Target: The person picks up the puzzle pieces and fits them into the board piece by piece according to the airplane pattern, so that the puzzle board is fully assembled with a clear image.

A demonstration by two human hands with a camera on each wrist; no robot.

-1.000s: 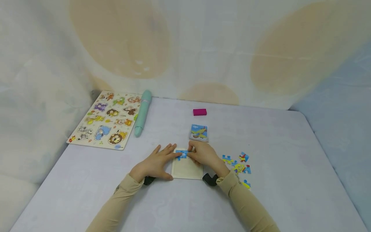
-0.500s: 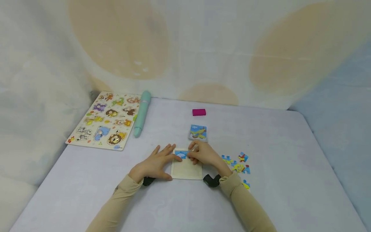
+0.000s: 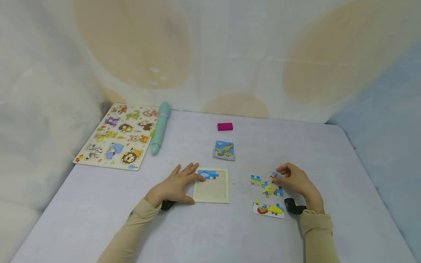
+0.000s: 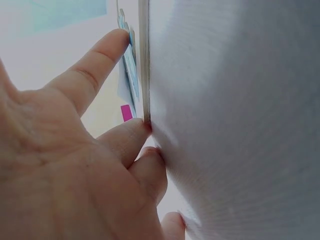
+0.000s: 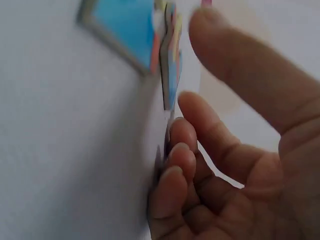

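My left hand (image 3: pixel 175 186) lies spread at the left side of a small wooden puzzle tray (image 3: pixel 211 202). Its index fingertip touches the joined blue puzzle pieces (image 3: pixel 210 174) in the tray's upper left. In the left wrist view, the fingers (image 4: pixel 95 65) are straight or slightly bent beside the tray's edge (image 4: pixel 145 65). My right hand (image 3: pixel 298 182) is at the loose pieces on the right. Its thumb and index finger stand apart near a red-and-blue puzzle piece (image 3: pixel 273 175). In the right wrist view, that piece (image 5: pixel 170 65) lies just beyond the fingertips, and the other fingers are loosely curled.
Several loose yellow-and-blue pieces (image 3: pixel 269 190) lie right of the tray, with a joined strip (image 3: pixel 268 209) below them. Behind the tray sit an airplane picture card (image 3: pixel 224 150) and a magenta block (image 3: pixel 225 126). An animal board (image 3: pixel 118 137) and a mint-green pen-shaped object (image 3: pixel 160 128) are at back left.
My right hand has left the tray, where a blue piece now sits in the top row, and has moved right to the loose pieces. The left hand has stayed at the tray.
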